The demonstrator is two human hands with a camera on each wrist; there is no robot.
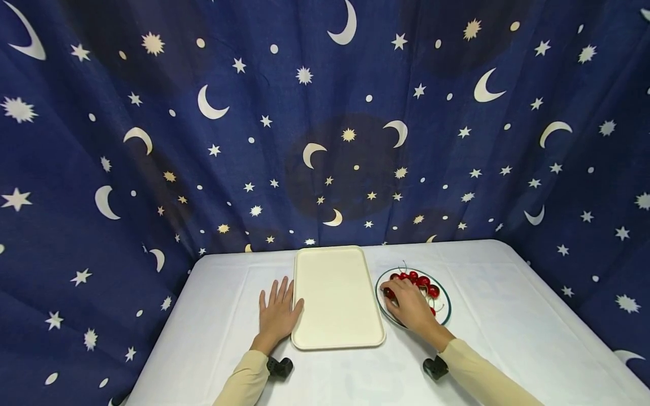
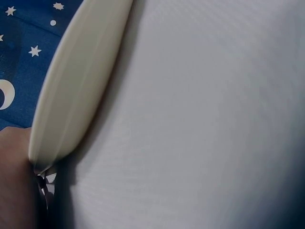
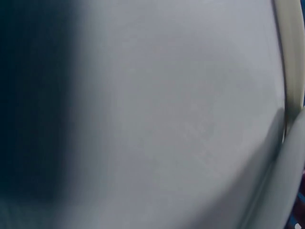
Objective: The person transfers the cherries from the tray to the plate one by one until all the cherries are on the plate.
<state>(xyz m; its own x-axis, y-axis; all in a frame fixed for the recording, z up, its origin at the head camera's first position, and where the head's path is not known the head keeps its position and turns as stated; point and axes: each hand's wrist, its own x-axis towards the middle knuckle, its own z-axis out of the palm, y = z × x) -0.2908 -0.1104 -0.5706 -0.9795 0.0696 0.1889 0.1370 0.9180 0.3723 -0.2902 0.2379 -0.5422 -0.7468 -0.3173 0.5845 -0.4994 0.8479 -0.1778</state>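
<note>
My left hand [image 1: 277, 316] lies on the white cloth with its fingers straight and spread, its thumb on the near left edge of a cream rectangular tray [image 1: 337, 299]. In the left wrist view, the tray's side [image 2: 78, 86] stands beside part of the hand [image 2: 15, 176]. Over a round clear plate [image 1: 449, 307] with a greenish rim, my right hand [image 1: 412, 304] has its thumb and fingers around a dark red cherry [image 1: 389, 294]. Several other red cherries [image 1: 424, 281], some with stems, lie on the plate, partly hidden by this hand.
A white cloth [image 1: 218, 316] covers the table. The plate stands just right of the tray. Behind and at both sides hangs a dark blue curtain [image 1: 274, 141] with moons and stars. Black wrist cameras [image 1: 280, 367] sit below the wrists.
</note>
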